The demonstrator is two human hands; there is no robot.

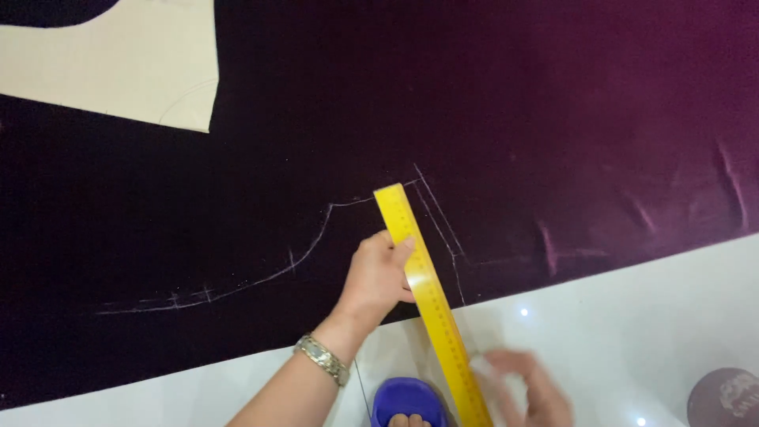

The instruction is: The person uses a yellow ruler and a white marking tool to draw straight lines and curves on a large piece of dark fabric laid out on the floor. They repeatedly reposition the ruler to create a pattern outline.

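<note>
A glossy white floor [632, 332] runs along the lower part of the view, catching small bright spots of reflected overhead light. At the lower right corner a round greyish-mauve object [727, 399] with a pale pattern rests on it, cut off by the frame edge. No walls, windows or furniture show from this downward angle.

Ruler [427, 296] lies across fabric [514, 103] edge onto floor [648, 316]. Left hand [378, 277] at ruler's 9 o'clock; right hand [530, 391] at 5. Paper pattern [118, 67] on fabric, 10 o'clock.
</note>
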